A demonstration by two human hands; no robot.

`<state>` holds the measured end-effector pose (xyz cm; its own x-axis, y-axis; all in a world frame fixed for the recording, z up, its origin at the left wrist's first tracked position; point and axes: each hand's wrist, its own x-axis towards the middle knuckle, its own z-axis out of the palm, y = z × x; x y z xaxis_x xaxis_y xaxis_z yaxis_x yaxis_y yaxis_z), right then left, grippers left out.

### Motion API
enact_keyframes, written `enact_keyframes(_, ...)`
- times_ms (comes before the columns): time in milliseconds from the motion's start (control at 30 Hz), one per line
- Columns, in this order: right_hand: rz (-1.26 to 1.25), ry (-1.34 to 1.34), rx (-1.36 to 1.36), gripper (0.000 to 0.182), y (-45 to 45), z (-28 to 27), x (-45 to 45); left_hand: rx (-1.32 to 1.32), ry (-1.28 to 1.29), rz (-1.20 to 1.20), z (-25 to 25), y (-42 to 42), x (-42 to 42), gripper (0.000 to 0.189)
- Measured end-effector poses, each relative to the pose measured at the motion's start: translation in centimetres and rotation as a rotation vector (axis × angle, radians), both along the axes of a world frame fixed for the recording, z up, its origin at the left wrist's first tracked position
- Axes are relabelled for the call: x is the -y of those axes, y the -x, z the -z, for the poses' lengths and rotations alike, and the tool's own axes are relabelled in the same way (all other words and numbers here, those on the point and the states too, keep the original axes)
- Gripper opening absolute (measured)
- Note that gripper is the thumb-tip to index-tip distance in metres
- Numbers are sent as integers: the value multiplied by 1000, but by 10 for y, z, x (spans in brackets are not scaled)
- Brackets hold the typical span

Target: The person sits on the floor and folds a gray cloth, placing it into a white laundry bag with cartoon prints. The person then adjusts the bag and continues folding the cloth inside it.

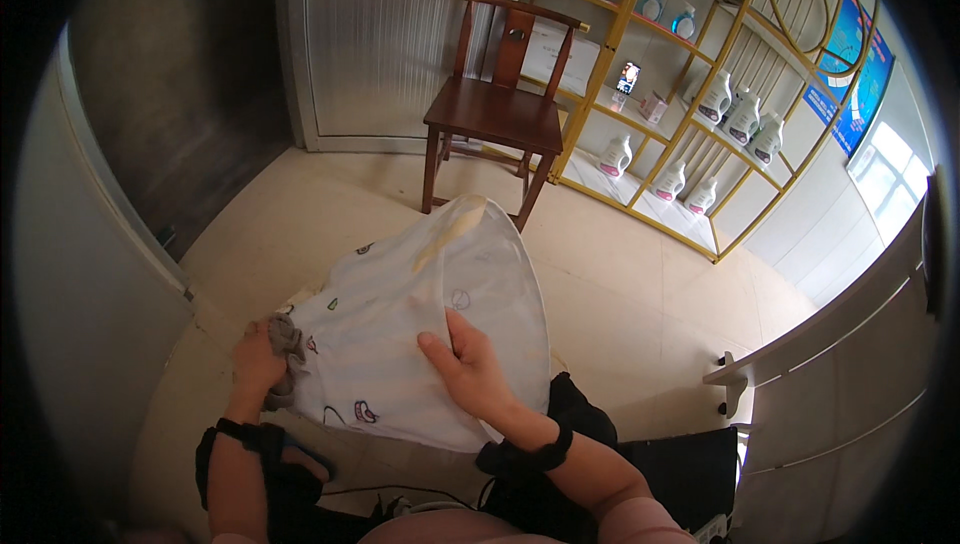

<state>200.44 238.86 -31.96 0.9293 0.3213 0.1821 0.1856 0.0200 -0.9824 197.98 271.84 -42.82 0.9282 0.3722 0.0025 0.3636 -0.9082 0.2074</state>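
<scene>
A thin white printed cloth, shaped like a bag or cover, stretches between my two hands in front of me. Small coloured pictures dot its side, and a pale yellow band shows near its far edge. Its wide round mouth faces right. At the narrow left end, my left hand is closed on a bunched grey-brown cloth; whether this is sewn to the white cloth I cannot tell. My right hand pinches the rim of the mouth, thumb outside and fingers hidden inside. Both wrists wear black bands.
Beyond the cloth stands a dark wooden chair before a metal-framed door. A gold-framed shelf holds white bottles, boxes and a lit phone. To the right is a curved grey counter or panel; a black box-like object sits nearby.
</scene>
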Motion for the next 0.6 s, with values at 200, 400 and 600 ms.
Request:
enact_keyframes(200,28,-62,-85,23,1,-15,4,700,456,60,-93,3,56,66)
enact_keyframes(400,-65,-12,-87,26,7,-4,-1,690,468,537,-121,12,113,67)
enact_keyframes(600,-15,6,-63,25,5,-8,8,419,-1,518,-74,3,89,80)
